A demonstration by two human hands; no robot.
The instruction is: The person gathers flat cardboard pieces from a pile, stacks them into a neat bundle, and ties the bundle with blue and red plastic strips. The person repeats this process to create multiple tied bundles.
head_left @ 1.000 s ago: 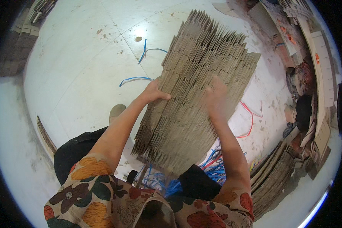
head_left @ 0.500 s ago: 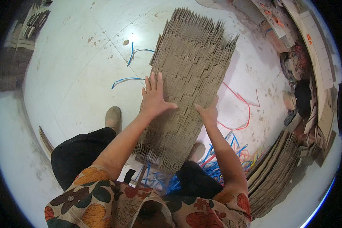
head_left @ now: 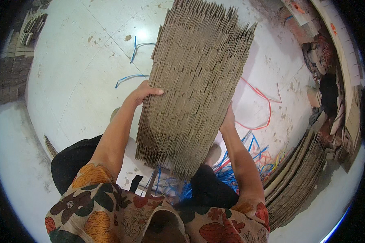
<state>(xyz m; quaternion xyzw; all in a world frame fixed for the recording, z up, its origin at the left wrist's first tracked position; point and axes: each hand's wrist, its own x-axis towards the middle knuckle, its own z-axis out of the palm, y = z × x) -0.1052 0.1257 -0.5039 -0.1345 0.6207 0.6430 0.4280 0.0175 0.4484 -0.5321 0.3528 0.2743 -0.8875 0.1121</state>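
A thick stack of flat brown cardboard sheets stands on edge in front of me, its upper end tilted away. My left hand grips its left side, thumb lying across the sheet edges. My right hand presses against the stack's right side, mostly hidden behind the cardboard. The stack is held between both hands above the pale floor.
Blue plastic straps lie on the floor at the upper left, a red strap to the right, and a tangle of blue straps by my feet. More flat cardboard is piled at the lower right. Clutter lines the right wall.
The stack has come up off the floor and closer to the camera. My left hand moved from flat on top to its left edge; my right hand went to the right side.
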